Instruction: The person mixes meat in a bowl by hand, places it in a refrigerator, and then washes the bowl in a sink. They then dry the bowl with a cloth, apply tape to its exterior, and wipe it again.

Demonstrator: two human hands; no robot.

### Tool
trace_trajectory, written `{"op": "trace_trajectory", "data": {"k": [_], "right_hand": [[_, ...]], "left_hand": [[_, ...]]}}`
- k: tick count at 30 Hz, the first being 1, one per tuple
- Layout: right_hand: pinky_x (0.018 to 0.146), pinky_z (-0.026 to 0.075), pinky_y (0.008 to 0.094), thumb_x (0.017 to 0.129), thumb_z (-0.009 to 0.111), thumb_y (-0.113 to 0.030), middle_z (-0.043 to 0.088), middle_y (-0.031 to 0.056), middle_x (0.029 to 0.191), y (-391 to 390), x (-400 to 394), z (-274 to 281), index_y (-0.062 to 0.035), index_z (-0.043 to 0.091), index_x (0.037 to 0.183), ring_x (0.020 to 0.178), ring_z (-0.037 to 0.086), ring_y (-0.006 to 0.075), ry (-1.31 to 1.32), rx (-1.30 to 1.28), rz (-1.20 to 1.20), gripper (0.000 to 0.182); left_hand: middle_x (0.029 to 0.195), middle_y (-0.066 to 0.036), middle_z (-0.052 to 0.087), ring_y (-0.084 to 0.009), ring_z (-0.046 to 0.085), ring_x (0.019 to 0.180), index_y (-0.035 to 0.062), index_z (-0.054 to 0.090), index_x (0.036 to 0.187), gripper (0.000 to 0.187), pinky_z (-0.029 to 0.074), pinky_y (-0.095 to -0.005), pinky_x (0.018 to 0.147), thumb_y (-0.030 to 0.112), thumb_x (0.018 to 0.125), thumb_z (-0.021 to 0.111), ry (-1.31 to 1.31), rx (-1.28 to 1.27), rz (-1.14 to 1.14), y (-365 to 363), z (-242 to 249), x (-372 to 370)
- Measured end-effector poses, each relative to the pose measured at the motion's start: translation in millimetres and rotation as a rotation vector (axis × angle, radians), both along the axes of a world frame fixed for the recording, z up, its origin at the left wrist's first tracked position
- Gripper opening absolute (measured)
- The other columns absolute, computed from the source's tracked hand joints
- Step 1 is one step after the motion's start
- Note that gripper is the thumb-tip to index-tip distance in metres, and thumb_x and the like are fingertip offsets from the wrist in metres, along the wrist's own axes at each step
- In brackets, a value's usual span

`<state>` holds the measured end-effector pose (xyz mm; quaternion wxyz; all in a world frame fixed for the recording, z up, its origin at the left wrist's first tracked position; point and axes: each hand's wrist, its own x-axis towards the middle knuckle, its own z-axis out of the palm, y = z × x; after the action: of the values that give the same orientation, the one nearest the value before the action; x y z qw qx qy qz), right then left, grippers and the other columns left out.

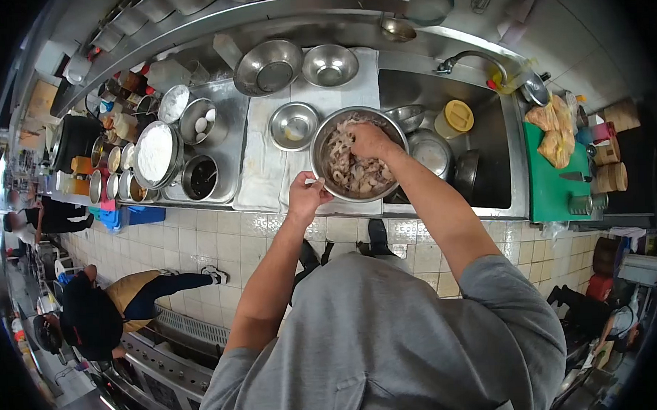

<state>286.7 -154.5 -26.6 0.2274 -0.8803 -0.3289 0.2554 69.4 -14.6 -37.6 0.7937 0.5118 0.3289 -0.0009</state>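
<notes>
A large steel bowl (324,138) of pale raw meat pieces (356,173) stands on a white cloth (268,164) at the counter's front edge, beside the sink. My left hand (307,193) grips the bowl's near rim. My right hand (370,139) is down inside the bowl, fingers closed in the meat.
Empty steel bowls (293,124) stand behind on the cloth. Left are containers of white powder (156,152), eggs (199,121) and dark sauce (200,177). The sink (488,161) holds pots and a yellow-lidded tub (456,116). A green cutting board (551,188) lies right. Another person (113,302) works behind at the left.
</notes>
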Motion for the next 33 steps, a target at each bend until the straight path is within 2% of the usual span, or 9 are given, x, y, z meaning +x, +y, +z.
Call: {"op": "trace_trajectory", "data": {"k": [6,10,12,13,19,22,26,28,33], "right_hand": [[0.095,0.051,0.0412,0.080,0.061,-0.008,0.070,0.0187,0.115,-15.3,-9.4,55.2,-0.0123,0.069,0.123,0.110,0.066,0.0354,0.122,0.233,0.454,0.044],[0.094,0.052,0.0421,0.081,0.069,-0.024,0.073,0.0184,0.109,-3.5,19.2,38.1,-0.0055,0.073,0.114,0.107,0.068,0.0342,-0.076,0.003,0.070,0.038],[0.095,0.052,0.0412,0.077,0.074,-0.041,0.072,0.0204,0.112,18.5,22.4,19.2,-0.0027,0.074,0.110,0.110,0.068,0.0321,0.136,-0.203,-0.172,0.051],[0.095,0.052,0.0416,0.074,0.073,-0.049,0.072,0.0221,0.112,24.8,8.1,12.1,-0.0023,0.075,0.106,0.111,0.068,0.0319,0.076,-0.055,-0.164,0.056],[0.084,0.054,0.0430,0.075,0.069,-0.036,0.074,0.0184,0.097,55.1,-16.9,16.7,-0.0021,0.075,0.099,0.094,0.071,0.0335,0.165,-0.216,0.641,0.042],[0.087,0.054,0.0444,0.076,0.067,-0.025,0.074,0.0172,0.101,2.8,-25.2,71.1,-0.0021,0.074,0.100,0.099,0.068,0.0367,0.034,-0.240,0.632,0.033],[0.091,0.053,0.0458,0.082,0.062,-0.015,0.070,0.0191,0.115,-57.3,-30.9,1.6,-0.0038,0.073,0.104,0.105,0.066,0.0397,-0.125,-0.059,0.646,0.027],[0.095,0.053,0.0463,0.084,0.060,-0.009,0.062,0.0216,0.129,-45.2,-43.2,19.3,-0.0056,0.072,0.108,0.110,0.064,0.0405,-0.115,-0.348,0.396,0.027],[0.091,0.055,0.0429,0.083,0.064,-0.009,0.071,0.0191,0.113,-6.9,-29.2,56.7,-0.0030,0.075,0.102,0.107,0.068,0.0369,-0.043,-0.243,0.161,0.023]], "left_hand": [[0.090,-0.013,0.066,-0.0213,0.069,0.075,0.0062,0.048,0.108,0.012,0.064,-0.0389,0.070,0.005,0.100,0.058,0.014,-0.014,0.015,-0.4,-1.4,-0.3],[0.089,-0.012,0.067,-0.0208,0.069,0.072,0.0072,0.050,0.106,0.010,0.063,-0.0381,0.068,0.005,0.100,0.058,0.008,-0.026,0.024,-0.6,0.2,2.4],[0.088,-0.011,0.067,-0.0204,0.069,0.071,0.0077,0.051,0.105,0.010,0.063,-0.0379,0.067,0.005,0.100,0.058,0.006,-0.035,0.028,-0.3,0.0,4.4],[0.088,-0.011,0.067,-0.0203,0.069,0.071,0.0080,0.051,0.105,0.009,0.063,-0.0378,0.066,0.005,0.100,0.058,0.001,-0.043,0.037,-1.8,0.5,4.6],[0.088,-0.011,0.067,-0.0199,0.069,0.071,0.0080,0.050,0.106,0.010,0.064,-0.0375,0.067,0.005,0.100,0.058,0.010,-0.069,0.035,-2.4,0.8,0.2],[0.089,-0.012,0.067,-0.0199,0.069,0.072,0.0074,0.050,0.107,0.011,0.064,-0.0379,0.068,0.005,0.100,0.058,0.023,-0.052,0.044,-4.3,3.8,1.0],[0.087,-0.012,0.066,-0.0198,0.068,0.070,0.0061,0.049,0.107,0.012,0.064,-0.0371,0.068,0.005,0.099,0.059,-0.005,-0.075,0.061,-4.0,-1.3,-0.1],[0.090,-0.012,0.067,-0.0207,0.069,0.072,0.0070,0.049,0.107,0.013,0.064,-0.0383,0.070,0.005,0.099,0.059,-0.017,-0.072,0.041,-2.7,-0.8,1.1],[0.092,-0.014,0.067,-0.0225,0.069,0.073,0.0072,0.049,0.107,0.012,0.064,-0.0383,0.069,0.006,0.100,0.059,0.010,-0.019,-0.009,1.1,2.0,-1.4]]}}
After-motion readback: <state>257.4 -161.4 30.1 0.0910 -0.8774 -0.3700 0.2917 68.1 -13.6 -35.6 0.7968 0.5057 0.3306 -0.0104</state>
